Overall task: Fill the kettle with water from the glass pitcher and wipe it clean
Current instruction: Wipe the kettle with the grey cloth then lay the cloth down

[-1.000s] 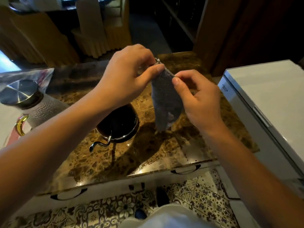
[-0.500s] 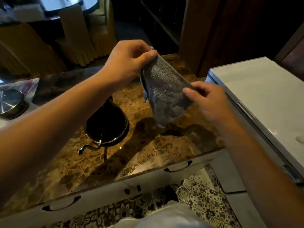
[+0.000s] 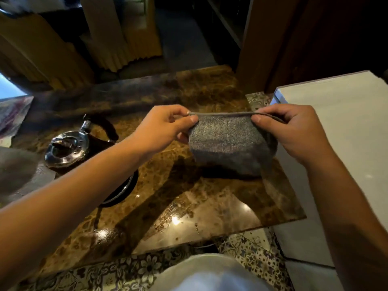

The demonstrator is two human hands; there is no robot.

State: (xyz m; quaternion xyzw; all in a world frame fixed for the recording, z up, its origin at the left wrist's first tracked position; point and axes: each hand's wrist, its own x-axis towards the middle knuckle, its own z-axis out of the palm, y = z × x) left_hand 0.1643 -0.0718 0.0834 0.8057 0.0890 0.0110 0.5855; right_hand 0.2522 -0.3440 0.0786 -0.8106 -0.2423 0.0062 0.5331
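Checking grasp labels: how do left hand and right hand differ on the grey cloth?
The left hand pinches the grey cloth at its top left corner; the right hand pinches the top right. The left forearm crosses over the kettle; the right forearm runs beside the white cabinet. Both grip with thumb and fingers, stretching the top edge above the marble counter.

Bare forearms, no sleeves, left hand [image 3: 161, 127], right hand [image 3: 294, 131], white garment [image 3: 210, 274] below
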